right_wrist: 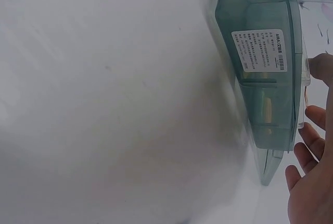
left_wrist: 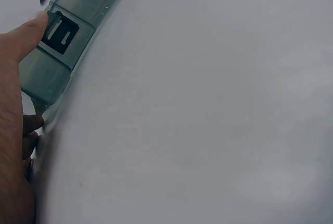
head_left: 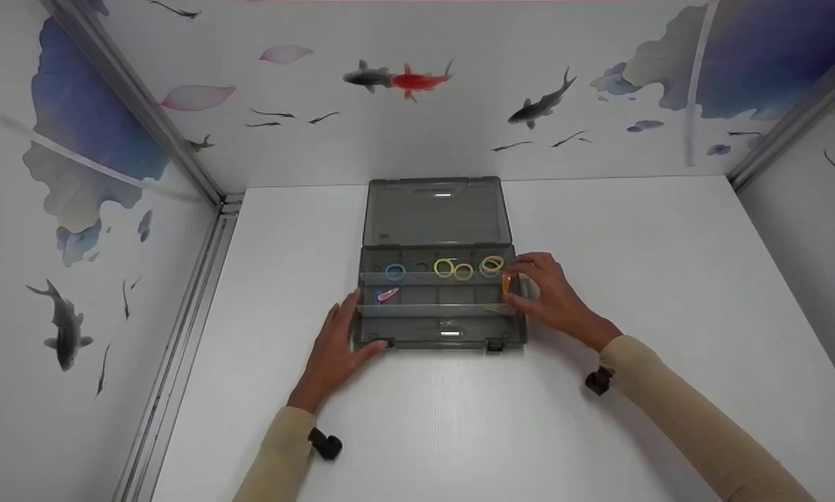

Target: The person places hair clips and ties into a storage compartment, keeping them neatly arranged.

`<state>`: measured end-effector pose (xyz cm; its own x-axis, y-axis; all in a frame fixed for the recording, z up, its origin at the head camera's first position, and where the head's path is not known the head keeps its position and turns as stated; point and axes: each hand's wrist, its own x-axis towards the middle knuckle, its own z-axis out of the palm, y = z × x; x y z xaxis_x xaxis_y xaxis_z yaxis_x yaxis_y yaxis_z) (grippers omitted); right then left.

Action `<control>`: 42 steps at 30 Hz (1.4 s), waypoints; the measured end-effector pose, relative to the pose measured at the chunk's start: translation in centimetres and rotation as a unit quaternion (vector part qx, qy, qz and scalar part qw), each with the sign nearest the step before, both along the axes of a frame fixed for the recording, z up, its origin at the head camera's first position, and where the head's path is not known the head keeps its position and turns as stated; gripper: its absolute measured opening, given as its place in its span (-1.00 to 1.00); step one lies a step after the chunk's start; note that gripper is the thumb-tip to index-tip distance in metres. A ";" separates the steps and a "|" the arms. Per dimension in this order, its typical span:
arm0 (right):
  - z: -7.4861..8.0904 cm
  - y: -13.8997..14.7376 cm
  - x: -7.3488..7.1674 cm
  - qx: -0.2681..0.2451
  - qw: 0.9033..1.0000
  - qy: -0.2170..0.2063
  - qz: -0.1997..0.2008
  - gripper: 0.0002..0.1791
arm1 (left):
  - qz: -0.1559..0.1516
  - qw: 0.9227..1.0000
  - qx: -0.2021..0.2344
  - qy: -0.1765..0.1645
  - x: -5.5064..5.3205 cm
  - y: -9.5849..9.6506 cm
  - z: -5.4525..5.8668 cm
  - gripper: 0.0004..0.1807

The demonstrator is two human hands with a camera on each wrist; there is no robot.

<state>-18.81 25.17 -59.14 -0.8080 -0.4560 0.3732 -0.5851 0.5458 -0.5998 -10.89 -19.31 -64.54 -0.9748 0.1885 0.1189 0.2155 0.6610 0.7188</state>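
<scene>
An open grey see-through organizer box (head_left: 434, 328) lies on the table, its lid (head_left: 437, 213) folded back. My left hand (head_left: 333, 352) rests at the box's front left corner, fingers along the left side and thumb by the front latch (left_wrist: 61, 34). With thumb and fingertips, my right hand (head_left: 557, 300) pinches a small orange hair clip (head_left: 506, 284) over the right end of the middle row. In the right wrist view, its fingers are at the box's upper rim. A pink hair clip (head_left: 388, 294) lies at the left of that row.
Ring-shaped hair ties sit in the back row: a blue one (head_left: 395, 264), yellow ones (head_left: 444, 259) and others at the right. Dividers split the rows. The white table (head_left: 431, 425) meets a fish-patterned wall (head_left: 431, 146) behind the lid. A label (right_wrist: 260, 51) marks the box's right side.
</scene>
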 end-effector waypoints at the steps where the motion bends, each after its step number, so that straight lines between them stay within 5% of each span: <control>1: -0.1 0.0 0.0 0.000 1.000 0.000 0.001 -0.50 | -0.001 1.000 0.001 0.001 0.0 0.0 0.0 0.18; 18: 0.0 1.8 1.0 -0.023 0.998 -0.052 -0.041 -0.47 | -0.003 1.000 0.001 -0.002 -0.2 0.0 0.4 0.20; 31: -1.4 5.7 2.2 -0.054 0.995 0.006 -0.083 -0.52 | -0.002 1.000 0.001 -0.002 -0.2 0.0 0.1 0.19; 37: -2.0 7.4 3.2 -0.059 0.993 -0.001 -0.107 -0.54 | 0.002 1.000 0.000 -0.005 -0.1 0.1 0.1 0.20; 42: -2.7 8.5 4.1 -0.049 0.994 0.013 -0.096 -0.57 | 0.008 1.000 0.000 -0.010 0.0 0.2 0.1 0.19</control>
<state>-14.74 33.69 -61.82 -0.8658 -0.2554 0.4303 -0.4924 0.5878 -0.6419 -10.90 -19.14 -64.39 -0.9797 0.1733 0.1004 0.1914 0.6636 0.7232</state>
